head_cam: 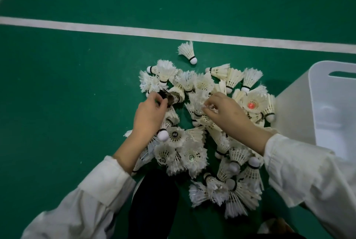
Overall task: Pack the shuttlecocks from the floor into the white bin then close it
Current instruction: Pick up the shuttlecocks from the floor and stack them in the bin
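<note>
Several white feather shuttlecocks lie in a pile on the green court floor. My left hand reaches into the pile's left side, fingers curled round a dark-feathered shuttlecock. My right hand is over the pile's middle and pinches the feathers of a white shuttlecock. One shuttlecock lies apart, beyond the pile. The white bin stands open at the right, touching the pile's edge. No lid is in view.
A white court line crosses the floor beyond the pile. My dark trouser leg is at the pile's near side. One shuttlecock near the bin has a red mark inside.
</note>
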The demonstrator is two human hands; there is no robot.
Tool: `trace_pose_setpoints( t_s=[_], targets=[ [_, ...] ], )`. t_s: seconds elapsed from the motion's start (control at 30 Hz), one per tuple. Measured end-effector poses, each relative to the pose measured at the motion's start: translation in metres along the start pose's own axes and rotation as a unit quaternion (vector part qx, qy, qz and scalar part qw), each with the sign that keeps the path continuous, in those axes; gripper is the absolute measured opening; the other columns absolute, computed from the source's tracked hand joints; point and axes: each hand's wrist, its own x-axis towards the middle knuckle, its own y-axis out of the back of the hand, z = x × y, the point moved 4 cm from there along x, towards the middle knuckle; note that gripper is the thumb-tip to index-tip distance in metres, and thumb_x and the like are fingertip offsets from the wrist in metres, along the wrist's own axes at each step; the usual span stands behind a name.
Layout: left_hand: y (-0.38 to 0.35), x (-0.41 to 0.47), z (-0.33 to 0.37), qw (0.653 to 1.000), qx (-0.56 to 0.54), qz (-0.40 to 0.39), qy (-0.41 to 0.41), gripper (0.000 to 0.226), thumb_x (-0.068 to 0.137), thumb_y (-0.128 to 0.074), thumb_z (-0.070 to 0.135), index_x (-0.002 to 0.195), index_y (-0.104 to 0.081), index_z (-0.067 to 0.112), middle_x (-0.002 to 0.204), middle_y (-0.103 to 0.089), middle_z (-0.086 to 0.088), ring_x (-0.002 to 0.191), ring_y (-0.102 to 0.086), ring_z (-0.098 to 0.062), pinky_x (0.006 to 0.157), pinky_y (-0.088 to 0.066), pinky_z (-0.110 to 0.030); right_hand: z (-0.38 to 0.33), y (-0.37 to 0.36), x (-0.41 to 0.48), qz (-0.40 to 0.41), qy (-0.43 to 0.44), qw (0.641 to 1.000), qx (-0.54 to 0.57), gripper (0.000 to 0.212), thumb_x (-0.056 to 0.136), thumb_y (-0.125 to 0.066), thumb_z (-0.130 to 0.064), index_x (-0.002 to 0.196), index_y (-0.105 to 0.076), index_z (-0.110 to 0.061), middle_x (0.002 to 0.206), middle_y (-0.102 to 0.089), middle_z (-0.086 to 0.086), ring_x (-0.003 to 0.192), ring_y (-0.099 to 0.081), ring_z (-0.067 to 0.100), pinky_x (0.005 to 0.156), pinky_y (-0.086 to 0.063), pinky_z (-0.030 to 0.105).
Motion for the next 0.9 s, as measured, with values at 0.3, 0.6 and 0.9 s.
trace_pose_setpoints(
  t_s=[0.3, 0.6, 0.9],
  targets=[
    [-0.020, 0.015, -0.015, 0.992, 0.106, -0.050, 0.038, 0.023, 0.092, -0.052, 0.030, 0.101, -0.068, 0.017, 0.077, -0.067, 0.000, 0.056, -0.054, -0.015, 0.051, -0.040, -0.025, -0.021, 0.012, -0.002, 0.005, 0.061, 0.998, -0.015, 0.022, 0.094, -0.050, -0.029, 0.104, -0.064, -0.015, 0.107, -0.056, -0.001, 0.100, -0.053, 0.016, 0.081, -0.042, 0.027],
    [-0.025, 0.017, 0.019, 0.988, 0.095, -0.114, 0.052, 0.044, 0.087, -0.050, 0.055, 0.068, -0.046, 0.015, 0.058, -0.053, -0.001, 0.052, -0.049, -0.018, 0.048, -0.034, -0.027, -0.013, 0.061, -0.026, 0.036, 0.062, 0.997, -0.043, 0.022, 0.094, -0.049, -0.030, 0.104, -0.063, -0.016, 0.106, -0.056, -0.002, 0.098, -0.053, 0.013, 0.080, -0.041, 0.026],
    [-0.022, 0.001, 0.022, 0.997, 0.040, -0.022, 0.058, 0.021, 0.093, -0.049, 0.024, 0.087, -0.065, 0.012, 0.063, -0.064, 0.003, 0.042, -0.043, -0.012, 0.044, -0.030, -0.023, 0.007, 0.065, -0.043, 0.031, 0.053, 0.997, -0.043, 0.023, 0.094, -0.049, -0.029, 0.105, -0.063, -0.015, 0.112, -0.055, -0.001, 0.105, -0.052, 0.015, 0.086, -0.043, 0.029]
  ],
)
